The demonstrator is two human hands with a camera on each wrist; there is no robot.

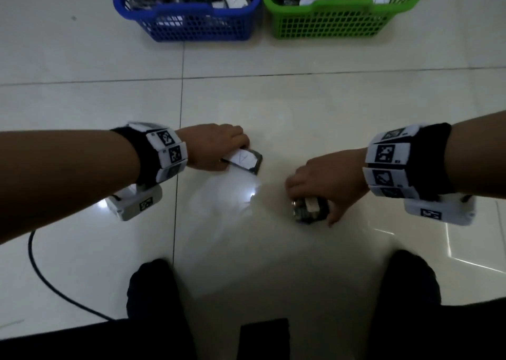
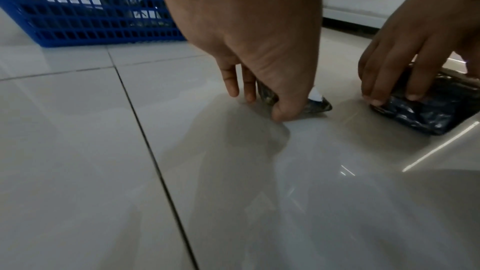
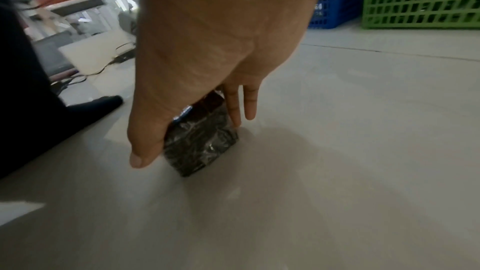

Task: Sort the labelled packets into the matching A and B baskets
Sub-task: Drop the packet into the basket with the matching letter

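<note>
Packets fill blue basket (image 1: 191, 28) and green basket (image 1: 336, 22); each hand's grip clasps a floor packet

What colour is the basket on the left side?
Blue; the head view shows it best.

Right packet (image 1: 310, 209) label under fingers (image 1: 297, 192), unreadable

Two baskets stand at the far side of the floor: one blue basket (image 1: 189, 28) on the left, one green basket (image 1: 339, 24) on the right. Each holds several packets, too piled to count. Two packets lie on the near floor: a left packet (image 1: 243, 160) and a right packet (image 1: 310, 209). Two hands show, left hand (image 1: 212, 147) and right hand (image 1: 325, 181), one on each packet.
</note>
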